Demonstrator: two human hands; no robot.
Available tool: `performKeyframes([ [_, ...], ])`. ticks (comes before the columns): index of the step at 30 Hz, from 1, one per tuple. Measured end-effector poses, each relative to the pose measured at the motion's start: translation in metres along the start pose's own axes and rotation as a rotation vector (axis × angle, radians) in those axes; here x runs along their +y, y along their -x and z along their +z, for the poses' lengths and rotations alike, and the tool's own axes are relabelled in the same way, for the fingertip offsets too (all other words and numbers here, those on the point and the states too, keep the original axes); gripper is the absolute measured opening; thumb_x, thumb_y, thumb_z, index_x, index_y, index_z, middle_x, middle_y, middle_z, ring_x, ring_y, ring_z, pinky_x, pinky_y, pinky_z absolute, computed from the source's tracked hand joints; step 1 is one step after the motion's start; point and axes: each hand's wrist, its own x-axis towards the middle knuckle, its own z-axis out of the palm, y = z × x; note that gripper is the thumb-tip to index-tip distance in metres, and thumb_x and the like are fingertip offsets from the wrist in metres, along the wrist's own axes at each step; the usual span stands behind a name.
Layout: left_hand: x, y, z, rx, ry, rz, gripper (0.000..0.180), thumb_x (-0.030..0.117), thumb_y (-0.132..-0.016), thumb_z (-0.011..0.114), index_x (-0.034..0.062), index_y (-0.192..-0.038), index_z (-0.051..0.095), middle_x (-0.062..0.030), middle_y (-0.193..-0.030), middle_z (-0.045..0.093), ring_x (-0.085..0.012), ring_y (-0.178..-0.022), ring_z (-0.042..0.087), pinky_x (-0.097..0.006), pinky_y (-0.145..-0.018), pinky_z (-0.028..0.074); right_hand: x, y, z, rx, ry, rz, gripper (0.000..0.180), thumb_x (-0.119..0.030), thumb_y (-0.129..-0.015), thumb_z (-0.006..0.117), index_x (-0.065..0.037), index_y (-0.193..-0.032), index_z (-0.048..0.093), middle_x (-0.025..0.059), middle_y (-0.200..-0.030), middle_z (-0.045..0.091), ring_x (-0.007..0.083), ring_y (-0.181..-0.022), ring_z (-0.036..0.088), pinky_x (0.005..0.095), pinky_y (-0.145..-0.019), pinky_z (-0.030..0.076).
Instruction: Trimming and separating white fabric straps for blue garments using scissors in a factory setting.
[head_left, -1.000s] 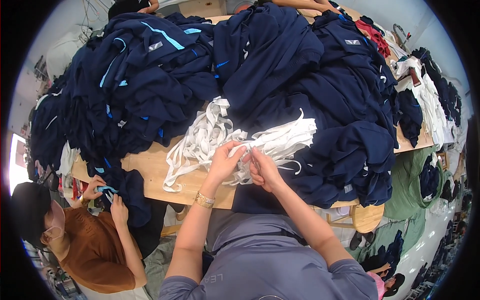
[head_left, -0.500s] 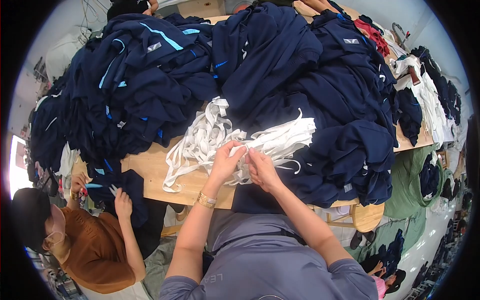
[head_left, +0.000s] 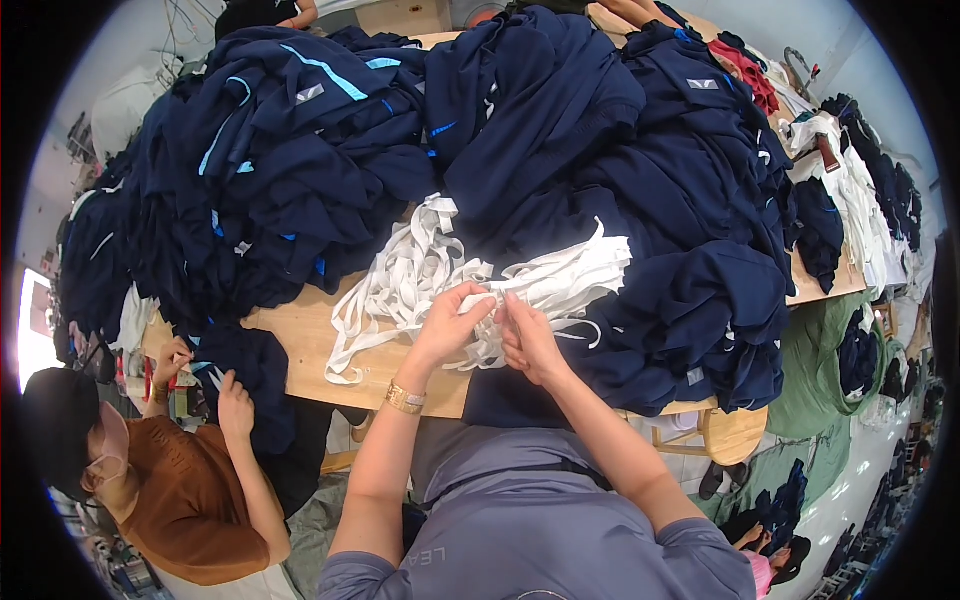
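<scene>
Wooden tabletop (head_left: 300,345), heaped with navy garments (head_left: 560,150); tangled white fabric strips (head_left: 430,270) near front edge. Left hand (head_left: 452,325) and right hand (head_left: 528,340) pinch one strip, hands now closer together; co-worker's hands (head_left: 232,392) shifted at left corner

A wooden table (head_left: 300,345) is standing in daylight, with a pale wall (head_left: 840,45) rising beyond it and a round wooden stool (head_left: 735,435) tucking under its near edge.

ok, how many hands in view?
4, maybe more hidden. The wearer's left hand and right hand pinch the white strips. A co-worker's two hands touch a navy garment.
</scene>
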Motion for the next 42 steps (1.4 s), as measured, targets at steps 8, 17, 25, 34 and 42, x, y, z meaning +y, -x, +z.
performKeyframes([
  [8,0.019,0.004,0.007,-0.084,-0.17,0.17,0.015,0.02,-0.089,0.055,0.0053,-0.092,0.056,0.0094,-0.064,0.039,0.0007,-0.054,0.032,-0.016,-0.048,0.026,-0.035,-0.005,-0.005,0.174,0.31,-0.422,0.015,-0.016,-0.086,0.058,-0.006,-0.076,0.055,-0.0071,-0.064,0.046,0.0002,-0.055,0.036,0.0185,-0.045,0.027],
  [17,0.009,-0.007,-0.01,-0.125,-0.192,0.049,0.028,0.026,-0.091,0.049,0.0028,-0.088,0.064,0.0066,-0.06,0.04,-0.0032,-0.057,0.034,-0.021,-0.051,0.03,-0.129,-0.002,-0.088,0.594,0.563,-0.479,0.025,-0.024,-0.084,0.061,-0.001,-0.075,0.056,-0.0048,-0.057,0.044,0.0016,-0.049,0.035,0.0199,-0.043,0.025],
  [25,-0.009,-0.013,-0.005,-0.073,-0.281,0.056,0.03,0.027,-0.091,0.047,0.0024,-0.085,0.063,0.0022,-0.057,0.044,-0.0061,-0.055,0.04,-0.023,-0.052,0.033,-0.05,0.019,-0.046,0.381,0.535,-0.785,0.035,-0.027,-0.096,0.036,-0.003,-0.081,0.057,-0.0086,-0.053,0.032,0.0006,-0.044,0.026,0.0194,-0.041,0.019],
  [34,-0.002,-0.01,0.0,-0.089,-0.144,0.039,0.025,0.023,-0.094,0.044,0.0049,-0.081,0.055,0.0063,-0.057,0.039,-0.0015,-0.05,0.033,-0.018,-0.046,0.026,0.013,0.006,-0.021,-0.026,0.219,-0.145,0.038,-0.036,-0.094,0.04,-0.001,-0.089,0.054,-0.0058,-0.048,0.03,0.0034,-0.033,0.023,0.0193,-0.03,0.02],
  [42,0.006,-0.005,0.002,-0.17,-0.093,0.026,0.026,0.024,-0.092,0.046,0.0065,-0.074,0.054,0.0077,-0.054,0.036,-0.0016,-0.047,0.029,-0.019,-0.043,0.022,0.001,-0.004,-0.015,-0.027,0.24,-0.145,0.039,-0.039,-0.094,0.04,-0.004,-0.08,0.053,-0.0062,-0.046,0.03,0.0035,-0.032,0.023,0.0201,-0.031,0.018],
])
